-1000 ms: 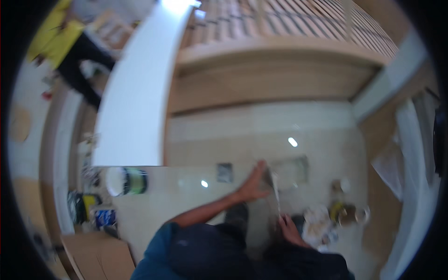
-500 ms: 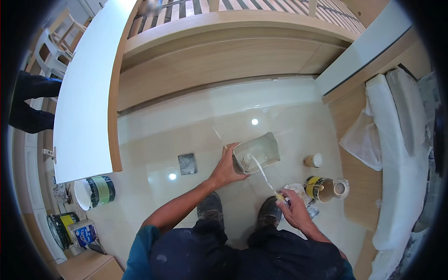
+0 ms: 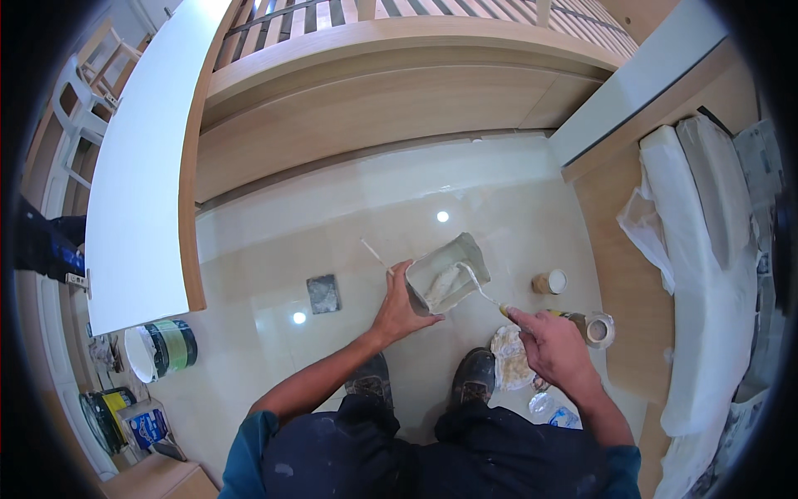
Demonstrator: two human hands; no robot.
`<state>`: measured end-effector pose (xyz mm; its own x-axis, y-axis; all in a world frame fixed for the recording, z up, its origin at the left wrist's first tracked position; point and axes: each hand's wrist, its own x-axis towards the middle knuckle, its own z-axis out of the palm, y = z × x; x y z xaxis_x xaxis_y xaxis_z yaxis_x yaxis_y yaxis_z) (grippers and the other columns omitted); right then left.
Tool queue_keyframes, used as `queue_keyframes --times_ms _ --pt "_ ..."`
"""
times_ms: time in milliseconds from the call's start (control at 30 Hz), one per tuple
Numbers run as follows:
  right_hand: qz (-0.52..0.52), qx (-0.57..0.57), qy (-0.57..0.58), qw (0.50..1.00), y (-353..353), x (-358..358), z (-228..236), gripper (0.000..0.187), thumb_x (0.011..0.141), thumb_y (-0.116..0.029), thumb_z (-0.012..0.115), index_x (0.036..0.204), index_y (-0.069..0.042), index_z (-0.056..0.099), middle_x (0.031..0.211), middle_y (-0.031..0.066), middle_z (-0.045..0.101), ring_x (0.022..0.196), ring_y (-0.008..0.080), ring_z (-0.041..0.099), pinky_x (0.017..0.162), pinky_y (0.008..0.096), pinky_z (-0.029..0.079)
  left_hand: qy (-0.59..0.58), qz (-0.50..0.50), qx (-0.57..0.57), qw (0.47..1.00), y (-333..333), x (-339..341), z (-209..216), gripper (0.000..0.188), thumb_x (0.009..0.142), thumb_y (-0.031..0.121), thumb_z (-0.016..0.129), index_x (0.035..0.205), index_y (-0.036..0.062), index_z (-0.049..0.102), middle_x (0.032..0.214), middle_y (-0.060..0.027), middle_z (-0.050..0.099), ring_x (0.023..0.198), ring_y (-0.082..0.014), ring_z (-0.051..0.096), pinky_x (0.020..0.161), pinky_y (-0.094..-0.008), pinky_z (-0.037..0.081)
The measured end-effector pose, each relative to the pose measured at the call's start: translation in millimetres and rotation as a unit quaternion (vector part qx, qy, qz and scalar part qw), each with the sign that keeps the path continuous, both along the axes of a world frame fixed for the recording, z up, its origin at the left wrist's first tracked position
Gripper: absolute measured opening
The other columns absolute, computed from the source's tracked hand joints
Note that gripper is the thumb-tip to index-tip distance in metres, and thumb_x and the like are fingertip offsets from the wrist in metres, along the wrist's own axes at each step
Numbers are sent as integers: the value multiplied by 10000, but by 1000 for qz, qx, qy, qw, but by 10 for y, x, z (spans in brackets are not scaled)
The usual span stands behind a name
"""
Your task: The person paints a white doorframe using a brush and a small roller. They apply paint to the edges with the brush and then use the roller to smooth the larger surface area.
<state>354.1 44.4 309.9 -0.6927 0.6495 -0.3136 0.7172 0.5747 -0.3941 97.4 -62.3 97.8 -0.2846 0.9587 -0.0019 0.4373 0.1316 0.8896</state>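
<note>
A slatted bed frame (image 3: 399, 79) is spanning the top. At centre, the left hand (image 3: 399, 309) is gripping a rectangular paint container (image 3: 459, 248); a mini paint roller (image 3: 443, 285) is reaching inside, the right hand (image 3: 550, 343) clasping its handle right of centre.

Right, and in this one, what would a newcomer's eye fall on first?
Probably the big white panel with its wood-coloured edge, filling much of the upper left. Next, near the centre, the left hand grips an open, pale container while the right hand holds a roller whose head is inside it. Along the top, the slatted wooden frame also stands out.
</note>
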Motion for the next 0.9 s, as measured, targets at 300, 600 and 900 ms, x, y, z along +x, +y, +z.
queue_keyframes --times_ms 300,600,900 --pt "-61 -24 100 993 156 -274 -95 351 938 -98 654 1278 -110 738 849 214 683 838 416 673 771 516 526 6 39 -5 999 33 105 6 1193 662 252 972 1534 -17 204 1420 -266 355 1367 -469 403 1160 -513 411" --pt "-171 -134 187 958 186 189 116 365 960 -161 738 1298 -27 713 1091 178 782 817 263 725 725 418 544 6 42 -20 999 -11 45 38 1187 663 269 969 1533 -22 216 1411 -264 365 1349 -463 435 1134 -503 446" --pt "-345 -486 339 728 317 1175 5 584 966 -267 784 1447 -30 553 1148 63 735 791 56 601 640 229 447 4 42 -23 999 25 88 -34 1193 637 215 983 1540 -10 236 1448 -212 339 1388 -380 405 1162 -473 451"
